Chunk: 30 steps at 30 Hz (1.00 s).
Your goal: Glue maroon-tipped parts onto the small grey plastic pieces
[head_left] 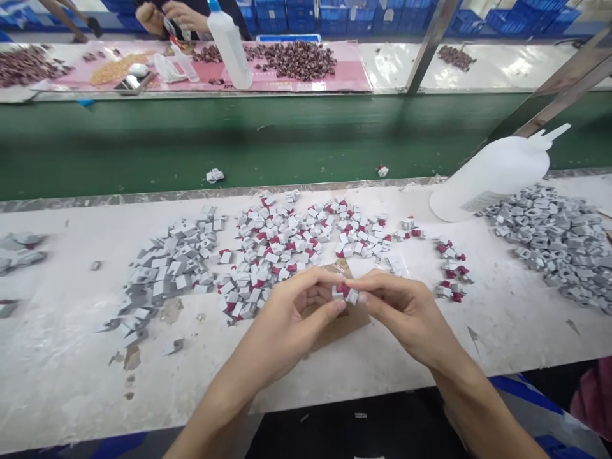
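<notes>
Your left hand [291, 315] and right hand [408, 312] pinch the grey-and-maroon piece [344, 291] above the cardboard [351, 325]. Its long axis runs left to right, dipping slightly rightward; your grip partly hides its ends.

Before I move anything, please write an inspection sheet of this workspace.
Surface: white table, stained in patches.
Work pieces: grey-red piece held; left heap and right heap mostly grey, mixed heap between.
Clutter: bottle beside the right heap; brown sheet below the piece.
Hands: left hand and right hand, fingers of both on the piece.
Cables: perhaps a dark cord on far bench; too blurred to tell.
Surroundings: green strip with stray pieces; beyond, another person's hands and blue bins.
</notes>
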{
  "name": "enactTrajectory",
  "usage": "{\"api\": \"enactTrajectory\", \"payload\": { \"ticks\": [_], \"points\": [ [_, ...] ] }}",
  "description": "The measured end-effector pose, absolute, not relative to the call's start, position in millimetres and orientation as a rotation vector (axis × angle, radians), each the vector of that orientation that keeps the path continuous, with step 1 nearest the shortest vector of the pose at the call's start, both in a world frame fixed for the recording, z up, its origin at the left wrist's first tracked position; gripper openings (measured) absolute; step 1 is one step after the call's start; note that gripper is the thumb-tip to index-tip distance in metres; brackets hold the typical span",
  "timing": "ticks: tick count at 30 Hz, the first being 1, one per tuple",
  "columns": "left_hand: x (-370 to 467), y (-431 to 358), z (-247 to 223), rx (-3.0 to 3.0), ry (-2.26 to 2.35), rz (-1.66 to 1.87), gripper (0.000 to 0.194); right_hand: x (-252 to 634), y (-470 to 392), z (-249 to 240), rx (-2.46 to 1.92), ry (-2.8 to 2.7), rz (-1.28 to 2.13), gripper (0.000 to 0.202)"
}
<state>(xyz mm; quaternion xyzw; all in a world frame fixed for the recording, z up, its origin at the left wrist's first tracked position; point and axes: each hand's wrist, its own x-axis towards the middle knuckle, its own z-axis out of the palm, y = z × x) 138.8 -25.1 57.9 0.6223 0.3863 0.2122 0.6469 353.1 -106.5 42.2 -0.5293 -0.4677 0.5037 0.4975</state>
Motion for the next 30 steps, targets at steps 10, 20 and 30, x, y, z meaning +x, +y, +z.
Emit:
{"api": "enactTrajectory", "payload": {
  "ticks": [10, 20, 30],
  "points": [
    [186.9, 95.4, 52.7, 1.715, 1.110, 0.714, 0.020, 426.9, 85.4, 23.0, -1.992, -1.136, 0.502, 0.041],
    [261.1, 186.8, 23.9, 1.881, 1.458, 0.422, 0.030, 434.0, 112.9, 8.3, -1.958, -1.144, 0.531, 0.029],
    [280.9, 204.2, 18.7, 1.998, 1.798, 0.284, 0.046, 392.3, -75.2, 23.5, -1.642, -1.176, 0.866, 0.035]
  ]
}}
